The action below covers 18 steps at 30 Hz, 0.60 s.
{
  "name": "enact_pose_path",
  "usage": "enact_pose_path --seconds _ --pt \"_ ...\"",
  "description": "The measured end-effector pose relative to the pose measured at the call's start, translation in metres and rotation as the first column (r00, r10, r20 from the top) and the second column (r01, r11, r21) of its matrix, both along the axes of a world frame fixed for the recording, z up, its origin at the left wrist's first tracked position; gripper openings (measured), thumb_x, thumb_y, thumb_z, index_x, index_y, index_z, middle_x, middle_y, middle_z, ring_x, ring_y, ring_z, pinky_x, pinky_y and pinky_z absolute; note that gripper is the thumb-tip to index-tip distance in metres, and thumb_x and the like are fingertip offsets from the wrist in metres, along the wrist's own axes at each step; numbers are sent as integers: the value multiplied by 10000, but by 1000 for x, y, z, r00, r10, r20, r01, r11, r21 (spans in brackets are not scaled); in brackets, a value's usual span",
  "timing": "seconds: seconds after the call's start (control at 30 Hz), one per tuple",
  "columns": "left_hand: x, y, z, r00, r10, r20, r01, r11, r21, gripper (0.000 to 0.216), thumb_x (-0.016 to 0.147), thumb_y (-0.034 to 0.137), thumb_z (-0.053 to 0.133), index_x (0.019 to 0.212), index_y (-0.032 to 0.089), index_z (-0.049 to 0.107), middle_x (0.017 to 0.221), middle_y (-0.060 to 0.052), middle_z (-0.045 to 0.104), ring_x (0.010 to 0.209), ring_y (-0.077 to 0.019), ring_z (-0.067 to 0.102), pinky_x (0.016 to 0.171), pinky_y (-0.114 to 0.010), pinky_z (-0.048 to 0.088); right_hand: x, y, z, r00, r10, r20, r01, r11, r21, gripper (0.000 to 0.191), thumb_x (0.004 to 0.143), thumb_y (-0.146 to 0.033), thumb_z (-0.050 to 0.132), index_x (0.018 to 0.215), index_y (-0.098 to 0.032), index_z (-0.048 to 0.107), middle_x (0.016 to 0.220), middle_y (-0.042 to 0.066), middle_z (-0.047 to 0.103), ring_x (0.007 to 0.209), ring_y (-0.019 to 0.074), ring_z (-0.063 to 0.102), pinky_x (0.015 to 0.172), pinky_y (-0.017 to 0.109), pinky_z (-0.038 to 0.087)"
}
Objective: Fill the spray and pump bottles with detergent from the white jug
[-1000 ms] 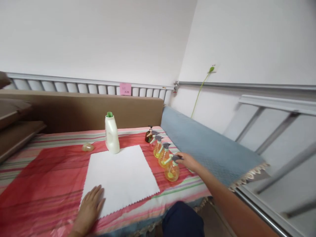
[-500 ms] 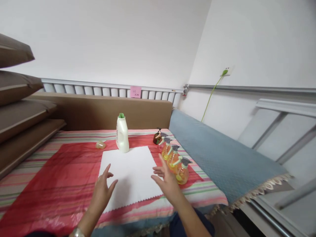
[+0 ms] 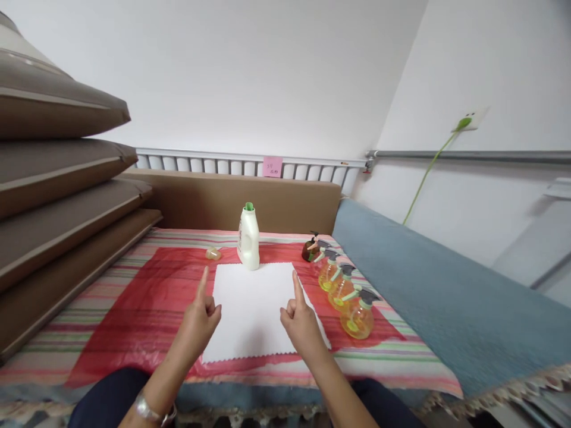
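My left hand [image 3: 204,313] hovers over the left edge of a white cloth [image 3: 254,315] with a zigzag border. Its index finger points up and away from me, the thumb stands off, and the other fingers curl in. My right hand [image 3: 300,318] mirrors it above the cloth's right side. Both hold nothing. Behind the cloth stands a white handled jug [image 3: 250,241] with a green top. Right of the cloth, several clear spray bottles with yellow liquid form a row, the nearest spray bottle [image 3: 357,318] beside my right hand. A dark brown pump bottle [image 3: 310,249] ends the row.
A red plastic sheet [image 3: 134,315] lies under the cloth on a striped cover [image 3: 66,324]. A small translucent cup-like piece [image 3: 213,253] rests left of the jug. Stacked brown cushions [image 3: 66,160] rise at left. A blue fringed cover [image 3: 423,285] slopes along the right.
Both hands had loosely spread fingers; now each has its index finger extended and the rest curled. The camera has turned left, shifting the scene rightward.
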<state>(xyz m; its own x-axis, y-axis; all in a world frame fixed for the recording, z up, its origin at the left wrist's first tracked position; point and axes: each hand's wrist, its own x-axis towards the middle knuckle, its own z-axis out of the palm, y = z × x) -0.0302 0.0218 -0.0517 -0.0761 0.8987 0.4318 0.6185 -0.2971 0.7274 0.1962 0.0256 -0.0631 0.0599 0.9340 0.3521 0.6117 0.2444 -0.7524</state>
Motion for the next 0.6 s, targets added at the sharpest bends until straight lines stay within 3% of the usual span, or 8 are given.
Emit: enact_pose_path --seconds 0.13,0.37,0.6 --pt "-1 4 -6 1000 -15 -8 14 1000 -19 798 717 168 421 1402 96 20 472 130 271 410 -94 335 469 -195 255 6 0 -1 991 -35 130 41 998 -39 753 692 -115 407 1398 -209 163 468 -91 368 445 151 409 484 251 294" --pt "-9 16 -31 998 -6 -66 -4 989 -151 822 674 105 405 1392 35 11 446 131 296 422 -97 347 485 -204 253 9 11 -10 955 -35 294 78 988 -135 840 646 -39 415 1407 -131 73 452 -88 376 466 143 422 489 238 265" --pt "-9 16 -30 996 -35 -79 24 991 -133 823 677 113 405 1392 28 6 449 128 304 428 -106 347 491 -213 257 7 12 -9 950 -14 313 68 985 -161 860 655 -43 422 1405 -99 7 463 -85 402 486 143 435 496 228 277"
